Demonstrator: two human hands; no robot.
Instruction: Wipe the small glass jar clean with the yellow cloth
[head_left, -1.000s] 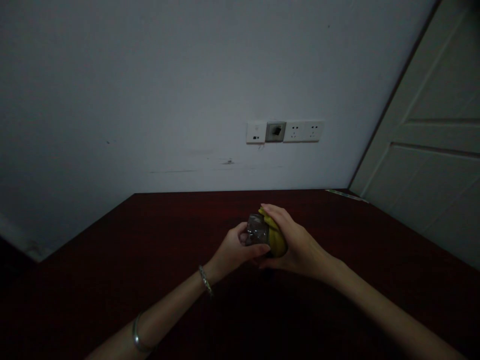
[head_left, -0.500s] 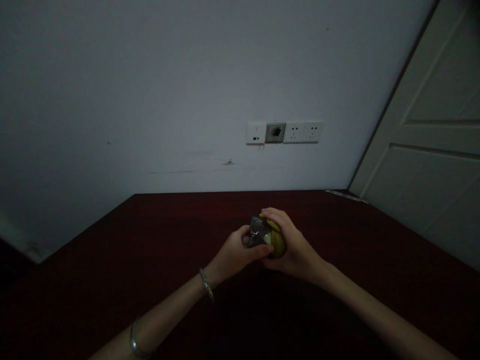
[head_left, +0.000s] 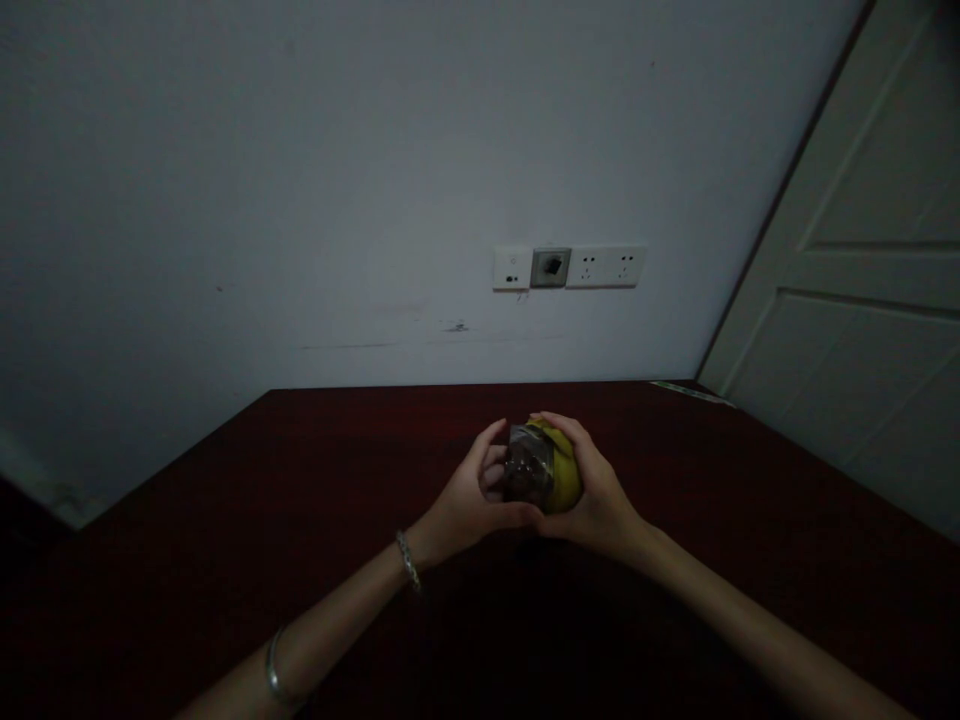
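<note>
A small rounded yellow object with a shiny, see-through plastic part on its left side is held between my hands, just over the dark red table. It is too dim to tell its exact kind. My right hand wraps round the yellow side, fingers over the top and thumb beneath. On the plastic side, my left hand is curved, its fingers behind and its thumb along the lower front. The two thumb tips meet below the object.
The dark red table reaches back to a pale wall. Sockets and switches are set in that wall. A thin flat strip lies at the table's back right corner, beside a white panelled door.
My left fingers have spread and lifted, and my left thumb has dropped from the object's front to its lower edge. The object has turned slightly and shifted a little right, showing more clear plastic.
</note>
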